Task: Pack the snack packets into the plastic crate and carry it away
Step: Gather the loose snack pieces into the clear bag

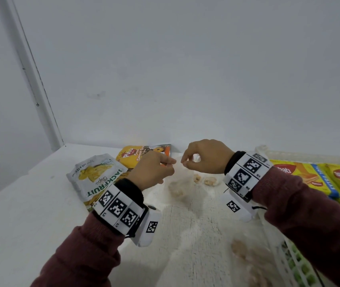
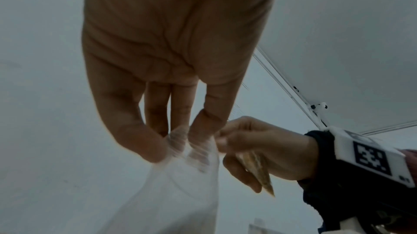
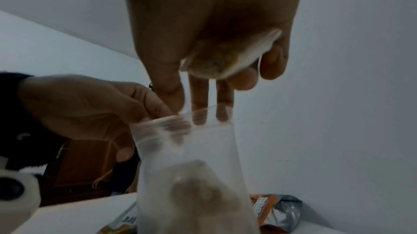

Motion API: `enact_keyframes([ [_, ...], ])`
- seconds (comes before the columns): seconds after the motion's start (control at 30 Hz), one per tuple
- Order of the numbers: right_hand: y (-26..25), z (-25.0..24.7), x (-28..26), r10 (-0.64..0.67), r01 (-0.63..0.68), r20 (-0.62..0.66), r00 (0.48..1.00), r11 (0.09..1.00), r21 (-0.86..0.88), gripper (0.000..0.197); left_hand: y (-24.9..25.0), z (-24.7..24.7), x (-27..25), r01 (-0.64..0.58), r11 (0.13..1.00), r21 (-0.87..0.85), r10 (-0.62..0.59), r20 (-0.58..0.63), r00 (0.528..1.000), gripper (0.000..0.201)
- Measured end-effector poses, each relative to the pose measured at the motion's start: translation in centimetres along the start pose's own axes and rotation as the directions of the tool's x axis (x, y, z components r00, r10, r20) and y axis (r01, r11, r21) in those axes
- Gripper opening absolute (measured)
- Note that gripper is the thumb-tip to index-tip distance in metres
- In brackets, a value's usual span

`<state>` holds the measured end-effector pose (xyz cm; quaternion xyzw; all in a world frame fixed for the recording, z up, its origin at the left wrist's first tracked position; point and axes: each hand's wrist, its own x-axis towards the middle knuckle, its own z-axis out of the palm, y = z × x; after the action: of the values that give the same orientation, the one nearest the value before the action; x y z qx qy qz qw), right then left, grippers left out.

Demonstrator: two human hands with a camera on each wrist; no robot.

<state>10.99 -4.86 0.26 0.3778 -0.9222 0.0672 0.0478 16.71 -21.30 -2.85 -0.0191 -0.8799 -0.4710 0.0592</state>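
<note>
Both hands are up over the white table, working the mouth of a clear plastic bag. Left hand pinches one side of the bag's top edge between thumb and fingertips; the left wrist view shows the film bunched there. Right hand pinches the other side of the rim with thumb and first fingers, while its last two fingers curl round a small pale snack piece tucked in the palm. The bag hangs down between the hands, with pale lumps inside; blurred, probably more of the same snack.

Jackfruit chips packet lies flat on the table, partly under the left wrist. Yellow-orange packet lies just behind it, against the wall.

White plastic crate sits at the right edge, under the right forearm. Yellow wafer packets lie inside it, side by side. Green shows through the crate's grid wall lower down; contents unclear.

Both wrists wear white marker bands over dark red sleeves.
</note>
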Motion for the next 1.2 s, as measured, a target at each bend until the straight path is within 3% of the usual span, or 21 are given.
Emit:
enact_keyframes([
  [0.07,0.0,-0.5,0.0,0.069,-0.06,-0.028,0.997,0.968,0.243,0.018,0.0,0.1,0.0,-0.002,1.0,-0.002,0.002,0.014,1.0,0.032],
  [0.1,-0.1,-0.8,0.1,0.112,-0.087,-0.034,0.993,0.901,0.424,0.018,0.1,0.1,0.0,-0.002,1.0,-0.003,0.002,0.024,1.0,0.032],
  [0.17,-0.2,-1.3,0.2,0.191,-0.104,-0.032,0.981,0.663,0.741,0.016,0.2,0.2,0.0,-0.001,1.0,-0.002,0.001,0.04,0.999,0.031],
  [0.23,-0.3,-1.4,0.4,0.254,-0.105,-0.029,0.967,0.496,0.862,0.019,0.2,0.4,0.1,-0.001,1.0,-0.009,0.001,0.044,0.999,0.031],
  [0.33,-0.7,-0.6,0.6,0.259,-0.052,-0.059,0.964,0.403,0.914,0.024,0.1,0.4,0.4,-0.004,1.0,-0.019,0.005,0.042,0.999,0.028],
  [0.4,-0.8,0.0,0.5,0.225,-0.02,-0.089,0.97,0.442,0.897,0.021,0.1,0.2,0.6,-0.008,1.0,-0.019,0.009,0.048,0.999,0.022],
  [0.47,-0.5,0.4,0.4,0.183,-0.007,-0.113,0.977,0.554,0.833,0.017,0.0,0.1,0.7,-0.006,1.0,-0.018,0.007,0.059,0.998,0.022],
  [0.67,-0.3,1.5,0.1,0.086,0.029,-0.129,0.988,0.716,0.698,0.031,0.1,0.0,0.7,0.006,0.994,-0.105,0.004,0.101,0.995,0.01],
  [0.77,-0.2,2.1,0.3,0.064,0.049,-0.152,0.986,0.768,0.639,0.024,0.2,0.0,0.8,0.023,0.992,-0.127,-0.011,0.093,0.996,0.015],
  [0.83,0.0,2.5,0.4,0.073,0.026,-0.145,0.987,0.809,0.588,0.014,0.1,0.0,0.9,0.026,0.992,-0.122,-0.015,0.092,0.996,0.03],
  [0.9,0.1,2.8,0.3,0.058,0.003,-0.117,0.992,0.887,0.462,0.011,0.0,-0.1,1.1,0.041,0.991,-0.13,-0.031,0.085,0.996,0.036],
  [1.0,-0.4,2.7,0.0,0.016,-0.012,-0.012,1.0,0.973,0.23,0.029,-0.1,-0.3,1.2,0.066,0.984,-0.166,-0.056,0.064,0.996,0.032],
  [1.1,-0.3,2.2,-0.3,0.013,-0.039,0.092,0.996,0.96,0.278,0.031,-0.3,-0.3,1.3,0.067,0.981,-0.18,-0.06,0.043,0.997,0.029],
  [1.2,-0.2,2.0,-0.4,-0.019,-0.011,0.15,0.989,0.981,0.192,0.042,-0.6,-0.3,1.4,0.056,0.975,-0.215,-0.051,0.028,0.998,0.03],
])
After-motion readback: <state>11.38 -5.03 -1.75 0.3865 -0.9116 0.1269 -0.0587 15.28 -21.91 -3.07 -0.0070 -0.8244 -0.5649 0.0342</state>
